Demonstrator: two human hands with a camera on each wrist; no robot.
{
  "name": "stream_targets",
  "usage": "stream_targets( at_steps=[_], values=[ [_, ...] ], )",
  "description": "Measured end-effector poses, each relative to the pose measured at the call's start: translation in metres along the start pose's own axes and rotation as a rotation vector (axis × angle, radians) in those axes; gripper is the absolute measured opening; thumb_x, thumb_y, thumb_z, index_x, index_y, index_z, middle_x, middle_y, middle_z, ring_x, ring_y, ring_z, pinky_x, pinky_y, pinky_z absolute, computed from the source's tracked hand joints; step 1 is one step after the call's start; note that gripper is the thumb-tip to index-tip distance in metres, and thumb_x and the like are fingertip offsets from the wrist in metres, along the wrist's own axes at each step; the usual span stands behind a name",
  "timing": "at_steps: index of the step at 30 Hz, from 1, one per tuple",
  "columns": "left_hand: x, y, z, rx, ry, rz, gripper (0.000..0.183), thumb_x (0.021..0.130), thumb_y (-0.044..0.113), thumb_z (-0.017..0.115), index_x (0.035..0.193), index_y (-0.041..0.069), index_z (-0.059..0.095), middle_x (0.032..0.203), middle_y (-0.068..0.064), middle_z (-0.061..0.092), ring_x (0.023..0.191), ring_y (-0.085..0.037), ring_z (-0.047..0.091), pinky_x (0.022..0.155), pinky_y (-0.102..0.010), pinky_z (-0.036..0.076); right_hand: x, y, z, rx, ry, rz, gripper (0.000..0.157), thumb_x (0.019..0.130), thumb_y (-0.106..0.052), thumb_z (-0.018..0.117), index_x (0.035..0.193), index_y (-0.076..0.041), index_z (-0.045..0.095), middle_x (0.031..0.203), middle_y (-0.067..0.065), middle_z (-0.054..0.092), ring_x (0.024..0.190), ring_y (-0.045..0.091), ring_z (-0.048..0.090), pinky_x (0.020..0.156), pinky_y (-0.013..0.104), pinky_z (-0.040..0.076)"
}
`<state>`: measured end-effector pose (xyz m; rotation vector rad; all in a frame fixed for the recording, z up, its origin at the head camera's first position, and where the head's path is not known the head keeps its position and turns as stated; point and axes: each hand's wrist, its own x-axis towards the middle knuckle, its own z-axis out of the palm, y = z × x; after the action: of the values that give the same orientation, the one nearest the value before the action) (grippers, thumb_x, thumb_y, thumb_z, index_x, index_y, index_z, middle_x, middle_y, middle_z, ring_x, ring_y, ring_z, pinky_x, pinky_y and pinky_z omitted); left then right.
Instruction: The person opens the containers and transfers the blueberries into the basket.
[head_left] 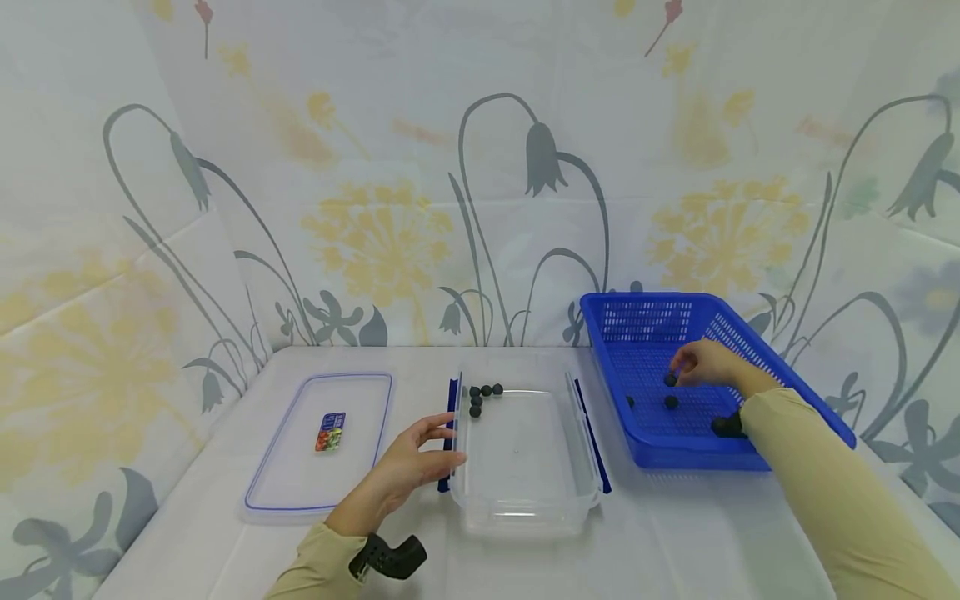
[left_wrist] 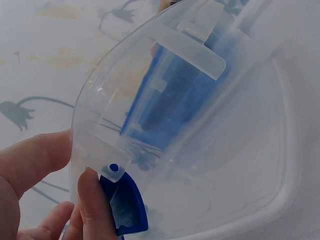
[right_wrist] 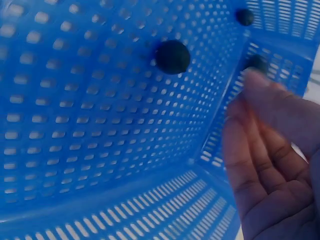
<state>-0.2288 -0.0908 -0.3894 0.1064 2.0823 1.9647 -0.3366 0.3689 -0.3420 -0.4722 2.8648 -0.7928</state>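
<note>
Box: [head_left: 517,454] on the desk [head_left: 667,521], uncovered, blue flaps [head_left: 595,442] swung out along both its sides.
Lid: [head_left: 300,471] flat on the desk, left of the box.
Basket: [head_left: 697,458] right of the box.
Boxed balls: [head_left: 486,390] five show, set in an L in the far left corner of the box.
Loose balls: [head_left: 671,402] two show in the basket, right of the box, the farther left one near the wall that faces the box.
Right hand: [head_left: 705,364] inside the basket, right of the box; thumb and fingers together, apparently pinching a ball [head_left: 671,379], though its wrist view blurs the contact.
Left hand: [head_left: 412,458] clamped on the box's left rim, by the flap.
Step in hand: likely picking single balls from basket to box; this one is not yet out.
Next move: probably calls for a steady pinch, a lift above the basket wall facing the box, then a low release inside the box, so the round ball rolls little.
</note>
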Motion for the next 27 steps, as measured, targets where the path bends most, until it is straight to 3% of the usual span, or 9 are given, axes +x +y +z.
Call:
stream_targets(
  at_steps=[9,27],
  values=[
    [0.001,0.001,0.001,0.008,0.001,-0.001,0.068,0.079,0.006,0.074,0.138,0.005,0.040,0.127,-0.016,0.043,0.097,-0.022,0.056,0.085,-0.035,0.051,-0.006,-0.003,-0.007,0.032,0.030,-0.019,0.013,0.079,0.003,0.065,0.091,0.006,0.060,0.078,0.006,0.060,0.072,0.020,0.057,0.066,0.037,0.052],
    [0.002,-0.002,0.001,0.007,0.017,-0.010,0.069,0.078,0.005,0.075,0.138,0.006,0.041,0.126,-0.015,0.044,0.097,-0.022,0.056,0.084,-0.035,0.051,0.011,-0.065,-0.010,-0.022,0.050,-0.137,0.014,0.082,-0.001,0.067,0.095,0.002,0.063,0.080,0.004,0.061,0.074,0.019,0.056,0.068,0.036,0.050]
  ],
)
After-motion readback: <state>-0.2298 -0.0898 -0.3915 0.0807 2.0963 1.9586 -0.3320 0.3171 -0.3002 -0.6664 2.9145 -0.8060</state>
